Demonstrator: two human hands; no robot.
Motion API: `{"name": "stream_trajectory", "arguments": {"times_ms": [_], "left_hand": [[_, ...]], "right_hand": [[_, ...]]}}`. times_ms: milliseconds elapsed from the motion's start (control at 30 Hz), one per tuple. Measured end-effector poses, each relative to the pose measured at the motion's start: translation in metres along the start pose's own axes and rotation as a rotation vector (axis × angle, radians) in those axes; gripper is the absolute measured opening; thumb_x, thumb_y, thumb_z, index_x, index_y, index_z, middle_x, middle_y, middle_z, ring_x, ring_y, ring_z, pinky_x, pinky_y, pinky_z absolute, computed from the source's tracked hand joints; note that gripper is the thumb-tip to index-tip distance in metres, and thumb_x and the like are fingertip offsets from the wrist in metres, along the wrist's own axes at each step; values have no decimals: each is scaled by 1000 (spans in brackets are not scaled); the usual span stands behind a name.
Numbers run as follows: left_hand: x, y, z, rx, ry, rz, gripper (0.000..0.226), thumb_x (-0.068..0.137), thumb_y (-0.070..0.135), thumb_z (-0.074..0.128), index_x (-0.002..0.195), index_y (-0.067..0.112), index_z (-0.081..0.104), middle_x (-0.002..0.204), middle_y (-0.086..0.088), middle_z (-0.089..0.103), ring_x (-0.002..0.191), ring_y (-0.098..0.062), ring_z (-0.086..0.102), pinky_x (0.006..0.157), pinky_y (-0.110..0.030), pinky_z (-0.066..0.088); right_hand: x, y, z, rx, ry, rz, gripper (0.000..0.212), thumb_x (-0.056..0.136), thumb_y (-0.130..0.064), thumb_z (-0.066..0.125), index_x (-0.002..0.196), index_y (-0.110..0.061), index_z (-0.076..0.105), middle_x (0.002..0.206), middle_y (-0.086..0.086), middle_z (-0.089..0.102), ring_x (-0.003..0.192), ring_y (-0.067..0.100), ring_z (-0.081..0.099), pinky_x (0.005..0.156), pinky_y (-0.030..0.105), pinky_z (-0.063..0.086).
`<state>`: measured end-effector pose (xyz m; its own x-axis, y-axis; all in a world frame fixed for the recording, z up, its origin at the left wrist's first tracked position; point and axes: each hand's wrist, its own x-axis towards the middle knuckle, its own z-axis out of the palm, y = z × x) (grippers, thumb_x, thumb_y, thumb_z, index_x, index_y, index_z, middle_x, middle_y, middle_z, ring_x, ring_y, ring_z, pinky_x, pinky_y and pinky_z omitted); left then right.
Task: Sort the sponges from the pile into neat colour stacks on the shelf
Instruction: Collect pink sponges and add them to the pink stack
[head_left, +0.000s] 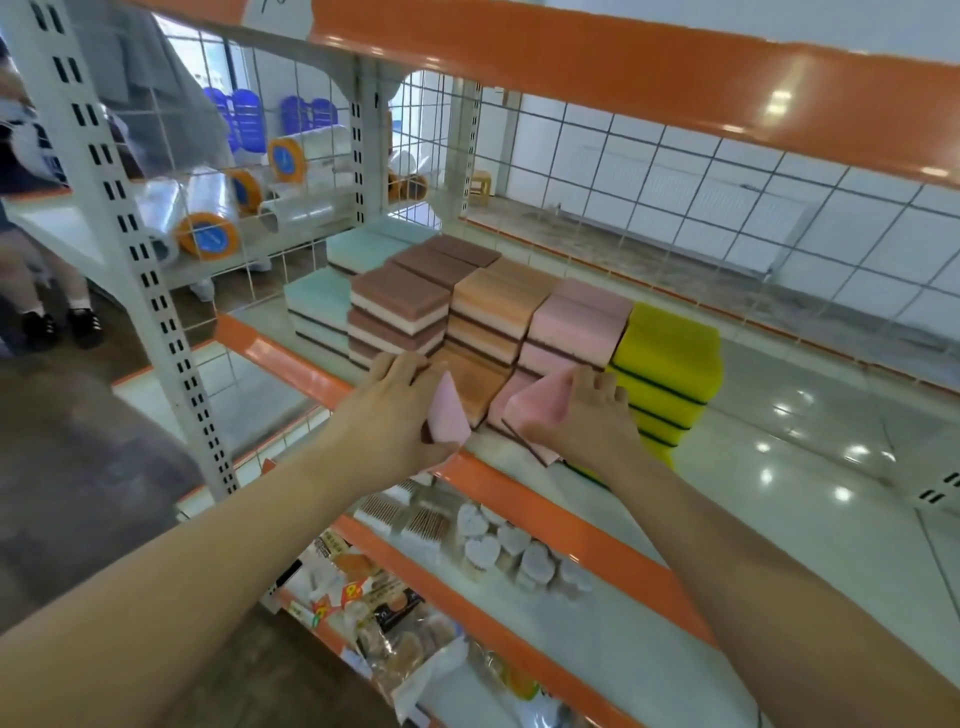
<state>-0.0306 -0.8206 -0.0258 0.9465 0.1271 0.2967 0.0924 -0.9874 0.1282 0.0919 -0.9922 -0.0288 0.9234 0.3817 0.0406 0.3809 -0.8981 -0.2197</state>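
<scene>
Left hand (400, 415) grips pink sponge (449, 415) at near shelf edge (545, 509). Right hand (587, 421) grips second pink sponge (540, 405), tilted. Behind: pink stack (576, 322), between orange stack (493, 306) and yellow stack (670, 364). Advice: level sponges, align edges, dark scrub side matching stack, set flat on pink.

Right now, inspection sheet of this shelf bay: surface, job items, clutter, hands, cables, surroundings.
Surface: shelf, pale glossy board with orange front edge, bare right of the stacks.
Job's things: mint stack, brown stack, orange stack, pink stack, yellow stack side by side.
Clutter: nothing seen on this shelf.
Grippers: left hand holds a pink sponge; right hand holds another pink sponge.
Cables: nothing seen.
Surroundings: packaged goods on the shelf below; film rolls behind the wire grid.
</scene>
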Motion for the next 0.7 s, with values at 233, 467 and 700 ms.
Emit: {"name": "stream_trajectory", "arguments": {"times_ms": [233,467,700], "left_hand": [[12,6,3,-26,-37,3,89,78,51,64,146,13,22,140,-4,30,129,-22,22,104,-31,30],[17,15,6,-10,-48,-1,89,79,53,62,147,15,20,142,-2,28,129,-22,21,106,-31,27],[16,20,9,-1,-55,-18,88,79,55,60,147,16,20,142,0,27,130,-20,20,104,-31,31]], "right_hand": [[11,6,5,35,-22,-19,84,75,-57,63,137,-10,30,138,12,30,126,33,28,102,38,30],[12,23,-1,41,-68,-172,86,75,-58,64,142,-15,31,145,4,31,132,23,29,105,31,28],[9,43,-13,-35,-237,-366,101,73,-49,72,150,-17,14,157,-1,10,143,13,12,110,21,10]]}}
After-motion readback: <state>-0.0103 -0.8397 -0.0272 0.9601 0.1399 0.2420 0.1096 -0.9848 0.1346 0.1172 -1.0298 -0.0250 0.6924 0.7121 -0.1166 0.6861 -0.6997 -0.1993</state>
